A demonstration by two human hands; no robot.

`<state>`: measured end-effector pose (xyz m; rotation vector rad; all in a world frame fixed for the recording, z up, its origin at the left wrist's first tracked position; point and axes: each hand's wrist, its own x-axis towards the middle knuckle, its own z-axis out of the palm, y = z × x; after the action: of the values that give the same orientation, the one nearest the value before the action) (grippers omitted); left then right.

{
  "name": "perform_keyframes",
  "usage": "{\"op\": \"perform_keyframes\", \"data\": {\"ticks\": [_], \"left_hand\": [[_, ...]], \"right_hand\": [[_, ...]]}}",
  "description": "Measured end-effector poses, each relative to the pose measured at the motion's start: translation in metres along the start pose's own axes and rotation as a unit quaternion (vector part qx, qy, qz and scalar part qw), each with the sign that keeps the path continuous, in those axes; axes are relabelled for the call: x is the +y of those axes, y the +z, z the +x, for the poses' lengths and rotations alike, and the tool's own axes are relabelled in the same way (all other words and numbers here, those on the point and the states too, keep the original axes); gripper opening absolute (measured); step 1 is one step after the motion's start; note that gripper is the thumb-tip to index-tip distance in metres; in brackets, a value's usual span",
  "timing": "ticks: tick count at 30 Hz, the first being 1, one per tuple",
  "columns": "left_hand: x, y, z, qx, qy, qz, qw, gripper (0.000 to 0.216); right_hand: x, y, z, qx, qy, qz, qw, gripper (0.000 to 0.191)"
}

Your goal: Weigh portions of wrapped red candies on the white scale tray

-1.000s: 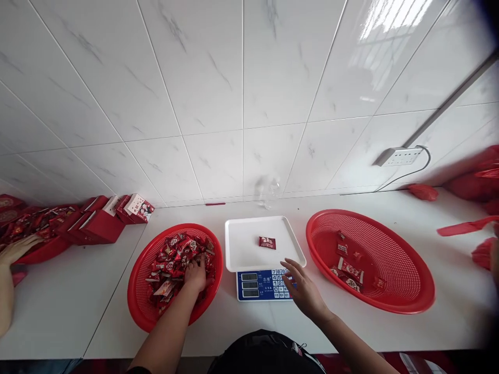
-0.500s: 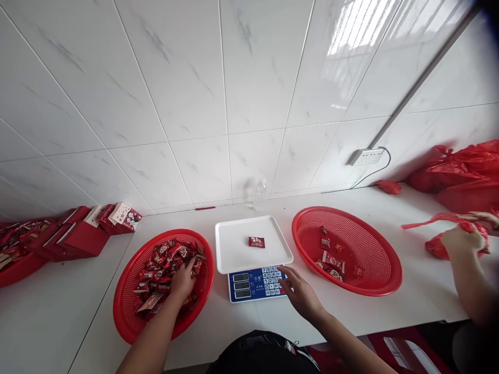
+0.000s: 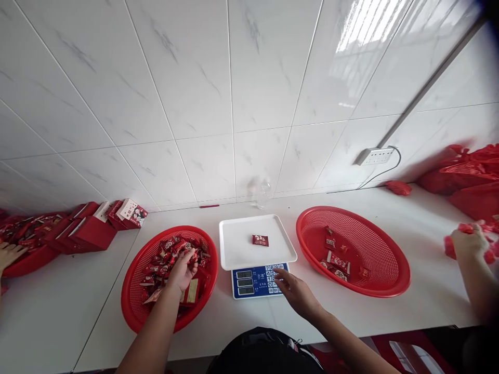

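Left hand [image 3: 183,271] sits inside a round red perforated plastic basket [image 3: 129,293], over a heap of glossy red wrapped packets [image 3: 166,255]; its fingers curl inward, cannot tell whether they pinch anything; 1 red packet with a tan panel [image 3: 192,292] lies just below that palm. Right hand [image 3: 297,295] hangs with fingers loosely spread and bent, at the keypad of a blue-and-white electronic scale [image 3: 257,281]; cannot tell if they touch it; beyond them, 1 small red printed packet [image 3: 260,240] lies on a white rectangular tray [image 3: 237,244]; right of this hand, a wide red perforated plastic basket [image 3: 376,254] holds a few red packets; farther right, another person's hand [image 3: 470,243] grips a blurred red bundle [image 3: 450,247].
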<state>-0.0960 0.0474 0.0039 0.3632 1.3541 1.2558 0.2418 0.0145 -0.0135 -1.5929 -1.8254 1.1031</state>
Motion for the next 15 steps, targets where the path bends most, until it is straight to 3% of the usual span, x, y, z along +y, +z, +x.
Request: {"op": "perform_keyframes", "data": {"ticks": [4, 7, 9, 12, 15], "left_hand": [[-0.019, 0.043, -0.03, -0.13, -0.003, 0.05, 0.99, 0.029], [-0.041, 0.079, -0.054, -0.226, -0.02, 0.181, 0.957, 0.037], [-0.054, 0.097, -0.065, -0.274, -0.004, 0.226, 0.935, 0.036], [-0.065, 0.111, -0.068, -0.29, 0.021, 0.273, 0.917, 0.04], [-0.064, 0.115, -0.06, -0.249, 0.054, 0.31, 0.916, 0.059]], "right_hand": [[-0.027, 0.003, -0.002, -0.088, 0.043, 0.161, 0.982, 0.04], [-0.046, 0.01, 0.0, -0.185, 0.108, 0.344, 0.914, 0.046], [-0.05, 0.016, 0.005, -0.211, 0.137, 0.428, 0.868, 0.045], [-0.044, 0.025, 0.017, -0.175, 0.173, 0.458, 0.854, 0.034], [-0.032, 0.025, 0.033, -0.092, 0.228, 0.479, 0.842, 0.022]]}}
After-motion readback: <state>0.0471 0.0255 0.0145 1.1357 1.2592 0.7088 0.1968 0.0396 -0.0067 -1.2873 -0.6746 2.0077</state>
